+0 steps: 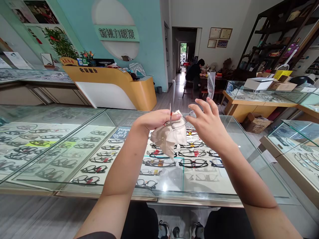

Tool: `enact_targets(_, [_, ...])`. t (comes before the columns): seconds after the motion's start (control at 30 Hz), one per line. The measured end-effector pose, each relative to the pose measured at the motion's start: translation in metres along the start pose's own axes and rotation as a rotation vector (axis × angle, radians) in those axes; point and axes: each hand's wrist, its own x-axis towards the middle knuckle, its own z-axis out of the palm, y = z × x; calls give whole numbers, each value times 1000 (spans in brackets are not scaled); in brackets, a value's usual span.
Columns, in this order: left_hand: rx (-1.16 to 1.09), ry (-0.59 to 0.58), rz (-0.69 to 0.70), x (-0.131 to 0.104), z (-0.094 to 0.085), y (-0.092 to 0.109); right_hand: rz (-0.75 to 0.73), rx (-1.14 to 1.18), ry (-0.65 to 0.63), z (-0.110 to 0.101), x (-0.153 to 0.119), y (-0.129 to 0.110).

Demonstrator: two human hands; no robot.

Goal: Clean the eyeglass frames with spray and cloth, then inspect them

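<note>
The cloth [174, 134] is looking cream; the held glasses [179, 126] are showing clear, greyish temples [173, 93], one bearing red; the displayed frames [193, 163] are appearing mostly dark, with red and yellow tags [196, 153]; the wall [149, 49] is showing turquoise; the trousers [228, 224] are looking black; the plant [59, 44] is showing green.

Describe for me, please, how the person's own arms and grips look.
The left arm and right arm are mostly bare, with no watch or bracelet visible; a dark sleeve edge shows on the left one at the picture's bottom. The left grip and right grip are ungloved hands; no rings show.
</note>
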Motion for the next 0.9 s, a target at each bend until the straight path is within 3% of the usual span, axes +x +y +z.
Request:
enact_targets(0.13, [-80,-32,78,7,8,-5,69,69,91,8,4,2])
enact_targets(0.3, [-247,14,233,20,22,-8,339,288,469,11,10,5])
enact_targets(0.37, [-298,65,282,24,29,-6,472,477,527,12,11,9])
enact_targets(0.53, [-276,136,322,21,44,4,682,1286,238,16,15,22])
enact_targets(0.6, [-261,137,324,15,48,8,725,1501,193,18,16,24])
enact_targets(0.77, [-299,113,295,5,56,15,700,1782,193,22,18,20])
enact_targets(0.9, [-420,129,266,7,60,14,772,1856,265,24,19,17])
